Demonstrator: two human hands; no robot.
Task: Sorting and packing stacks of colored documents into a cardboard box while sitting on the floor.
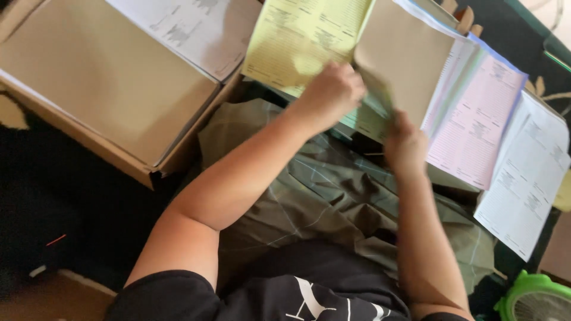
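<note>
Hands sort printed forms over a lap: left hand (330, 92) pinches a yellow sheet (297, 38), right hand (404, 142) grips a brown envelope (404, 56); sliding papers inside seemingly demands a wider mouth.

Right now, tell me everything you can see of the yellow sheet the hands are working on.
The yellow sheet is thin paper printed in dark columns of small text, too blurred to read. It lies tilted at the top centre of the view, its right edge under a plain brown sheet. The left hand rests on its lower right part, seemingly gripping it, while the right hand pinches greenish pages just beside it. A cardboard box sits to its left. It looks flat, slightly curled at the lower edge.
</note>
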